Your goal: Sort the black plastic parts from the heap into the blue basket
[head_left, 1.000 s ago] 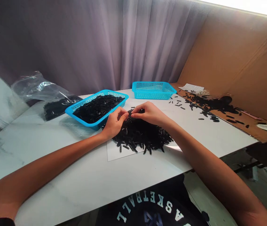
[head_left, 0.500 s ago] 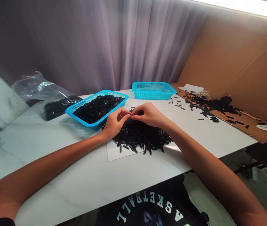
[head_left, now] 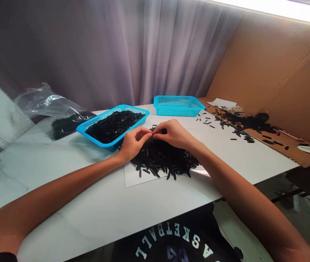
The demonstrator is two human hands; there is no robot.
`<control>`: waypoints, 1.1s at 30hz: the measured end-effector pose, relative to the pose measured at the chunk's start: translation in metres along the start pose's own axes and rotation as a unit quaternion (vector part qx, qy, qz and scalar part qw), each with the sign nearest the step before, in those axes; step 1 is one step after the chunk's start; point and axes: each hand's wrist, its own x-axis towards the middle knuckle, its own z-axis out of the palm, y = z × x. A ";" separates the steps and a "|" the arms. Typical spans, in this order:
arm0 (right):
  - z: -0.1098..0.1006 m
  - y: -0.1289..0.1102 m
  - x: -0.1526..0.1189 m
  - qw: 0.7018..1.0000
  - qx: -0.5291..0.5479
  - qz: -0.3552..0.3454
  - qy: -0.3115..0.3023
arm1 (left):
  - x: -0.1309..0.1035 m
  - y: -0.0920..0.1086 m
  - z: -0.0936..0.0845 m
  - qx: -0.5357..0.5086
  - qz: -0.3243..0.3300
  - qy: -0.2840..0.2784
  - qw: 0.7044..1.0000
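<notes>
A pile of small black strips [head_left: 166,156] lies on a white sheet [head_left: 133,179] in the middle of the table. Above its far edge, my left hand [head_left: 133,142] and my right hand [head_left: 173,133] meet fingertip to fingertip. Each has thumb and forefinger pinched together; whatever they hold between them is too small and hidden to make out. Left of the pile, close beside my left hand, a blue basket [head_left: 97,142] is filled with similar black pieces.
A second blue basket [head_left: 178,111] stands at the back. Black pieces [head_left: 253,122] are scattered over cardboard at the right, near a paper slip [head_left: 224,103]. A clear plastic bag [head_left: 51,103] with black contents lies at the left. The table's front edge runs below my forearms.
</notes>
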 end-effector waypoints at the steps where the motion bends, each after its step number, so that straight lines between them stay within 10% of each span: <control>1: 0.000 0.000 0.000 1.000 -0.001 0.000 0.003 | 0.000 0.000 0.000 0.003 0.002 0.002 1.000; 9: -0.010 0.002 0.001 0.951 0.252 0.135 -0.116 | 0.002 0.013 -0.006 0.128 0.130 0.026 0.983; 17: -0.015 -0.002 0.000 0.883 0.422 0.156 -0.135 | 0.015 0.031 -0.032 0.297 0.402 -0.111 0.859; 26: -0.016 -0.004 -0.002 0.869 0.450 0.156 -0.136 | 0.022 0.040 -0.042 0.334 0.394 -0.174 0.838; 33: -0.012 -0.006 0.000 0.893 0.429 0.135 -0.031 | 0.018 0.046 -0.025 0.226 0.203 -0.016 0.953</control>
